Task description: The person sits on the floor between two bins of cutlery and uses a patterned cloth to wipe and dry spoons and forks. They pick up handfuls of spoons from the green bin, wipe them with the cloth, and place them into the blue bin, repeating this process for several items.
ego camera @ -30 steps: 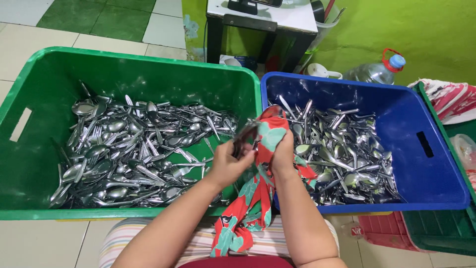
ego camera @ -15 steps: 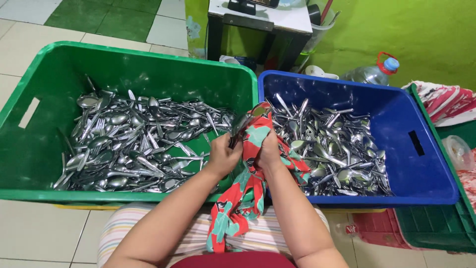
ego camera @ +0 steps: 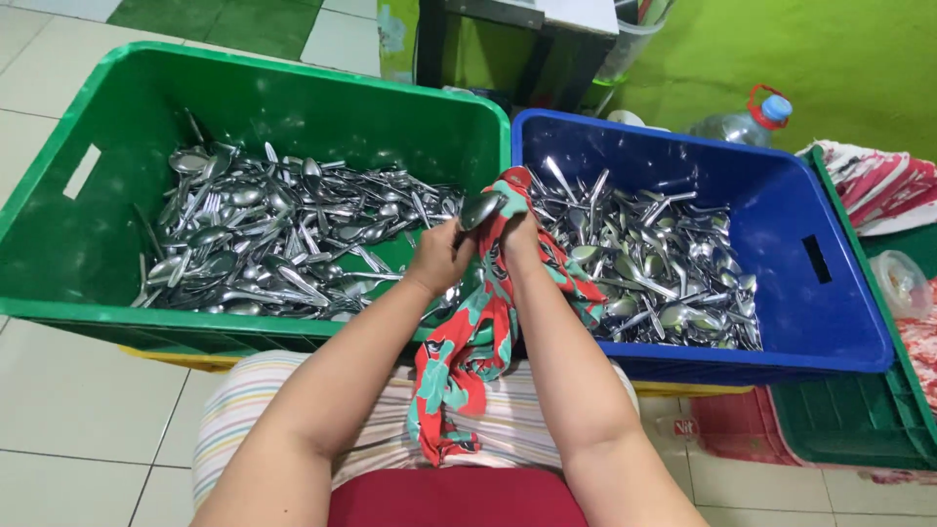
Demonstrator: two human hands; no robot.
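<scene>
The left hand [ego camera: 441,256] held a spoon [ego camera: 482,209] in a closed grip between the green crate [ego camera: 59,254] and blue crate [ego camera: 859,322]. The right hand [ego camera: 515,234] gripped a red patterned cloth [ego camera: 468,361] around its handle. The wiping step seemed in hand; the next move called for firm rubbing.

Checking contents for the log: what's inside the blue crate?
The blue crate holds a loose pile of metal spoons. Its near-left corner is hidden behind the right hand and the cloth.
</scene>
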